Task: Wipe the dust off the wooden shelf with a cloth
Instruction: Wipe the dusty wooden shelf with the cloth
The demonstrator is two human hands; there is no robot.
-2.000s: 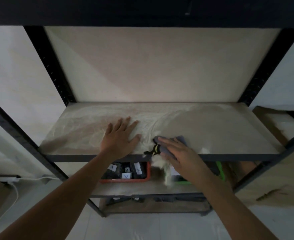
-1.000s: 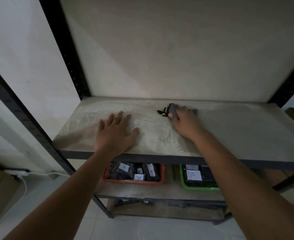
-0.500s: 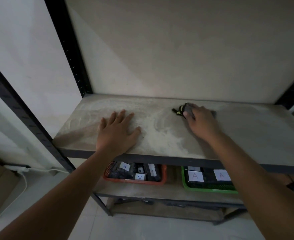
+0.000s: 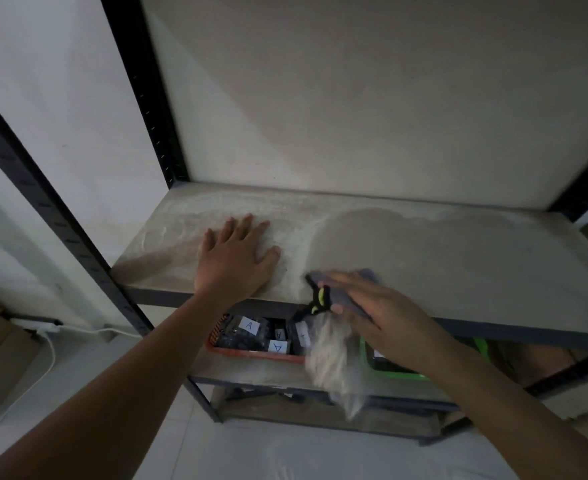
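Left hand [image 4: 235,258] lies flat, fingers spread, on the dusty wooden shelf [image 4: 424,251]; right hand [image 4: 386,315], fingers straight, presses the grey cloth [image 4: 341,294] at lower centre.

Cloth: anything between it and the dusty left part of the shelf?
Yes. The left hand rests flat on the shelf, between the cloth under the right hand and that dust.

Left hand [image 4: 236,257] flat, right hand [image 4: 375,308] outstretched, fingers straight

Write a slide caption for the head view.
Right hand sweeps cloth and dust off the shelf edge; left hand braces flat.
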